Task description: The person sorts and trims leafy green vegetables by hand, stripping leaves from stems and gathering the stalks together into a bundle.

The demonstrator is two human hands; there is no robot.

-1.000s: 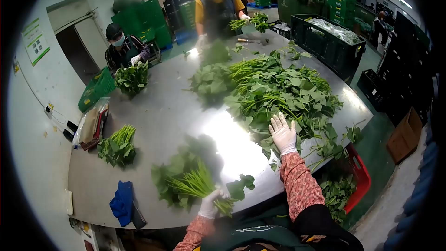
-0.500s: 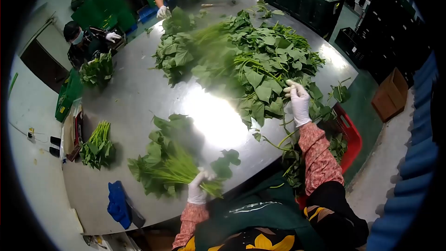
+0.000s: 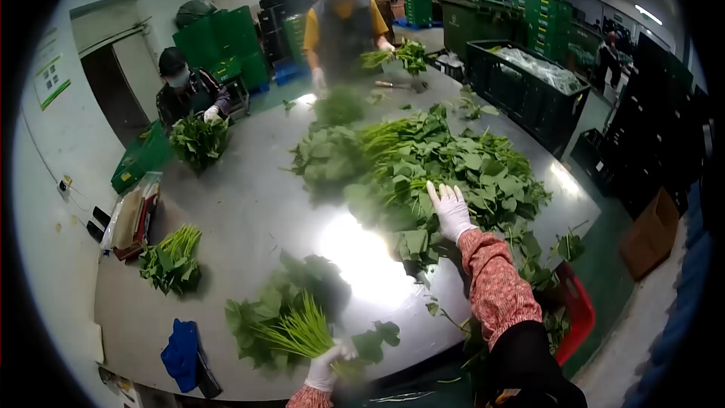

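Observation:
My left hand, in a white glove, is closed round the stems of a bunch of leafy greens near the table's front edge. The bunch's leaves point left and away from me. My right hand, gloved too, reaches over the large pile of leafy greens at the table's middle right. Its fingers are stretched out over the leaves, touching or just above them; I cannot tell which. Part of the pile appears blurred.
A tied-looking bunch lies at the left of the metal table, with a blue cloth nearer me. A red basket stands at the right edge. Two co-workers handle greens across the table. A dark crate stands behind.
The view has tilted up, showing more of the room. My right hand has moved further in over the pile, its fingers now spread. My left hand keeps its bunch.

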